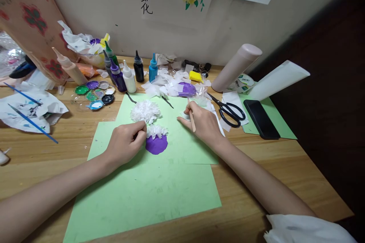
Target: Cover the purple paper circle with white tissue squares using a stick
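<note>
My left hand (127,142) is closed, its fingertips pinched at the edge of the paper flower; anything between them is too small to make out. The flower has a round head of crumpled white tissue (146,111), and below it a purple clay disc (156,145) partly covered by a second row of white tissue (156,131). A short flat wooden stick (192,122) is gripped in my right hand (203,123), which hovers over the right side of the green paper (142,197). Two dark strokes mark the sheet above the flower.
Black-handled scissors (230,114) and a black phone (261,119) lie to the right. Paint bottles (129,78) stand behind, near torn white tissue and purple clay (186,89). A paint palette (95,95) and blue brushes (32,123) are at left. Two tubes (236,67) lean at the back right.
</note>
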Demonstrator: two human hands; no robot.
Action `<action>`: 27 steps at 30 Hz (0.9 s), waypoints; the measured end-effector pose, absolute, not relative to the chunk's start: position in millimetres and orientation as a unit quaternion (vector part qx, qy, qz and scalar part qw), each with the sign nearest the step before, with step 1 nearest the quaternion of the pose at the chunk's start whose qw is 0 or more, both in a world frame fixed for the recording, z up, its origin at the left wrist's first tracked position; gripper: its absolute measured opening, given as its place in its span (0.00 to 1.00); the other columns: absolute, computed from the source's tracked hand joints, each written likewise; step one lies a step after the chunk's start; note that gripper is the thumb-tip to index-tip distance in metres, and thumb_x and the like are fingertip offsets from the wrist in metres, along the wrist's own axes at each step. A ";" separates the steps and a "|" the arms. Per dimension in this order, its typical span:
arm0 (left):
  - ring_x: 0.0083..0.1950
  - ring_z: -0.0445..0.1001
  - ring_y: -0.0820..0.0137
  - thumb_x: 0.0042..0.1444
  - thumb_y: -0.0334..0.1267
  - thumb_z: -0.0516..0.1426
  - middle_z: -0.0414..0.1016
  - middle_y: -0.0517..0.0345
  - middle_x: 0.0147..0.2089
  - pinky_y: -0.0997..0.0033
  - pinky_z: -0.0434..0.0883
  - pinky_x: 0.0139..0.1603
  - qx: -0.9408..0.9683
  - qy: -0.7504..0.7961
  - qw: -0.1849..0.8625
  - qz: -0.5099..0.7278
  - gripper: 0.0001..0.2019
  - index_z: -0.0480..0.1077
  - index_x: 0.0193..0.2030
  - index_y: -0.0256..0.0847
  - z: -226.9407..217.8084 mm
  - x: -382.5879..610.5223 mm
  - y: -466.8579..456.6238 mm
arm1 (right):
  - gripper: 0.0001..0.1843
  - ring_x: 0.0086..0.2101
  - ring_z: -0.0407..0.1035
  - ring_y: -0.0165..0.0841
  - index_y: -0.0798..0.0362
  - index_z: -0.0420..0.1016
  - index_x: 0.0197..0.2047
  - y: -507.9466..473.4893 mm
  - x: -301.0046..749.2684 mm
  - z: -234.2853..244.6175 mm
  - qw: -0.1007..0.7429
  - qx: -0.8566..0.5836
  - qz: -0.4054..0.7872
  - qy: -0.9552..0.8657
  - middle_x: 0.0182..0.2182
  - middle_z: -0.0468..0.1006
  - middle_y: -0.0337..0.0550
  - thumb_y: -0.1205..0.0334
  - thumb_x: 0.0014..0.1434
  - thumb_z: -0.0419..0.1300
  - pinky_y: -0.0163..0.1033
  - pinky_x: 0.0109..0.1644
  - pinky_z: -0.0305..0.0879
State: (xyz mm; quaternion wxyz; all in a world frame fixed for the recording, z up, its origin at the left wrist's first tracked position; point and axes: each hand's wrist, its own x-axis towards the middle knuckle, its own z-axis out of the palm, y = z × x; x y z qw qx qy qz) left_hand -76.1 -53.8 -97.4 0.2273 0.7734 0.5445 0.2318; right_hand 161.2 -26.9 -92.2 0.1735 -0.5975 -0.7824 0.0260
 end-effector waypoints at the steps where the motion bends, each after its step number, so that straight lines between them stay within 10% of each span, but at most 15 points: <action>1: 0.20 0.56 0.75 0.50 0.33 0.44 0.59 0.66 0.17 0.75 0.53 0.25 0.772 0.545 0.229 0.232 0.09 0.56 0.20 0.41 -97.5 -76.0 -53.8 | 0.10 0.25 0.68 0.33 0.52 0.63 0.37 -26.8 158.6 -94.3 0.164 -0.599 0.013 -0.784 0.27 0.75 0.41 0.59 0.54 0.60 0.34 0.25 0.46; 7: 0.21 0.57 0.76 0.51 0.33 0.44 0.60 0.66 0.18 0.75 0.54 0.25 0.771 0.549 0.233 0.224 0.09 0.56 0.21 0.40 -97.1 -76.6 -54.3 | 0.07 0.27 0.66 0.33 0.53 0.63 0.36 -24.0 154.7 -98.5 0.172 -0.595 -0.015 -0.785 0.28 0.73 0.42 0.72 0.54 0.52 0.35 0.26 0.45; 20: 0.21 0.57 0.76 0.52 0.32 0.44 0.60 0.66 0.18 0.76 0.54 0.25 0.773 0.545 0.233 0.226 0.10 0.56 0.21 0.40 -99.2 -78.7 -54.9 | 0.02 0.25 0.68 0.31 0.51 0.63 0.32 -12.7 174.0 -84.4 0.294 -0.595 0.144 -0.734 0.25 0.75 0.39 0.67 0.53 0.54 0.33 0.29 0.56; 27: 0.21 0.57 0.75 0.52 0.32 0.44 0.59 0.66 0.18 0.75 0.54 0.26 0.771 0.549 0.235 0.221 0.09 0.55 0.21 0.40 -99.1 -78.4 -54.5 | 0.10 0.25 0.66 0.32 0.52 0.62 0.36 -22.1 161.0 -91.1 0.223 -0.620 0.103 -0.745 0.28 0.74 0.39 0.67 0.50 0.58 0.33 0.28 0.53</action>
